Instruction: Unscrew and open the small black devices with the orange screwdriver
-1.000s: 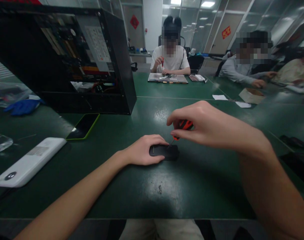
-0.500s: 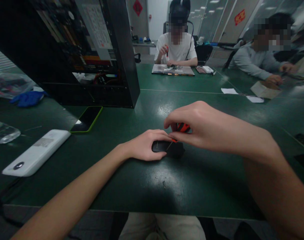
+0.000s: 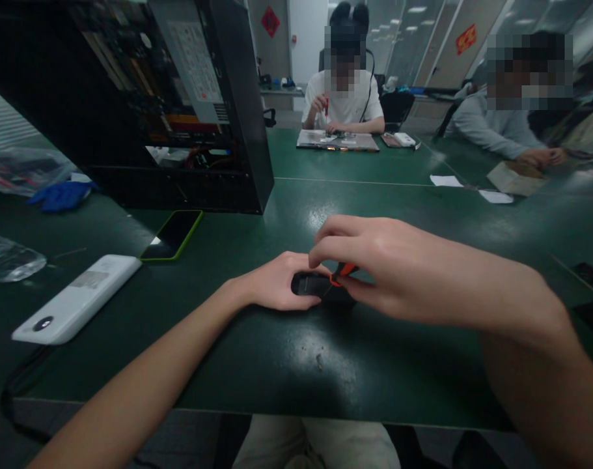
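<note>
A small black device (image 3: 312,284), shaped like a computer mouse, lies on the green table. My left hand (image 3: 284,283) is wrapped round its left end, thumb on the near side and fingers on the far side. Above its right part, my right hand (image 3: 369,264) holds a red and black screwdriver (image 3: 344,270) between thumb and fingers. The tool's thin shaft slants down to the left onto the device. Exactly where its tip rests is too small to tell.
An open black computer case (image 3: 250,130) stands at the back left. Nearer are a green-edged phone (image 3: 173,236), a white power bank (image 3: 76,299), a blue glove (image 3: 62,195) and clear plastic (image 3: 10,257). Across the table, one person (image 3: 345,98) works over a panel; another sits at right.
My right hand has come slightly lower and to the left, and the screwdriver has turned in its fingers. My left hand still holds the device. The camera view has shifted slightly.
</note>
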`<state>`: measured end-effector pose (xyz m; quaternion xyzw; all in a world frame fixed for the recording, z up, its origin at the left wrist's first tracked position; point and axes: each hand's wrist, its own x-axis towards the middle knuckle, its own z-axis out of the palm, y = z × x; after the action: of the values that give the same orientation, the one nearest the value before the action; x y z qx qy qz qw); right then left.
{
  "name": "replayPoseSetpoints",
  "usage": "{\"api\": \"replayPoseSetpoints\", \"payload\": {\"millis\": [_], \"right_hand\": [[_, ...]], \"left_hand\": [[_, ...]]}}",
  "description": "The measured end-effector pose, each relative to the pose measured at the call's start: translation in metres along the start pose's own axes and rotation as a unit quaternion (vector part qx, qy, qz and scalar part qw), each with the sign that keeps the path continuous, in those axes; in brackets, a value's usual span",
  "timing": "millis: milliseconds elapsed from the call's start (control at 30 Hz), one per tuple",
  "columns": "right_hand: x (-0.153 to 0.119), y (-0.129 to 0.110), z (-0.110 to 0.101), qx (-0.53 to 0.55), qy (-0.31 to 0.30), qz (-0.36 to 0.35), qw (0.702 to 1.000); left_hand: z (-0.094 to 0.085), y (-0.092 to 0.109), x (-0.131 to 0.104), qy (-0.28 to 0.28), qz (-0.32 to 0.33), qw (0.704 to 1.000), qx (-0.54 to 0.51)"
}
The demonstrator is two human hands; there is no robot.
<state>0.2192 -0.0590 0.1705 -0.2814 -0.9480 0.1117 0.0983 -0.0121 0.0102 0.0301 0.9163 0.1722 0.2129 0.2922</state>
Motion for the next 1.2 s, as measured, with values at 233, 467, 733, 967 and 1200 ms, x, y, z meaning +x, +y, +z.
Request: {"api": "replayPoseSetpoints", "payload": {"millis": [233,467,733,967,1200], "right_hand": [[0.004,0.001,0.004,-0.013,0.015,0.011,1.000],[-0.003,0.001,0.000,0.005,-0.009,-0.015,1.000],[0.004,0.008,0.003,-0.022,0.018,0.024,0.999],[-0.007,-0.002,0.000,0.004,-0.011,0.016,1.000],[0.001,-0.005,0.003,-0.022,-0.010,0.029,0.999]], "left_hand": [[0.000,0.003,0.001,0.008,-0.019,1.000,-0.004],[0.009,0.003,0.004,0.013,0.003,1.000,-0.005],[0.021,0.008,0.006,0.045,-0.068,0.996,0.021],[0.021,0.011,0.008,0.055,-0.042,0.997,0.025],[0.022,0.009,0.007,0.053,-0.057,0.996,0.040]]}}
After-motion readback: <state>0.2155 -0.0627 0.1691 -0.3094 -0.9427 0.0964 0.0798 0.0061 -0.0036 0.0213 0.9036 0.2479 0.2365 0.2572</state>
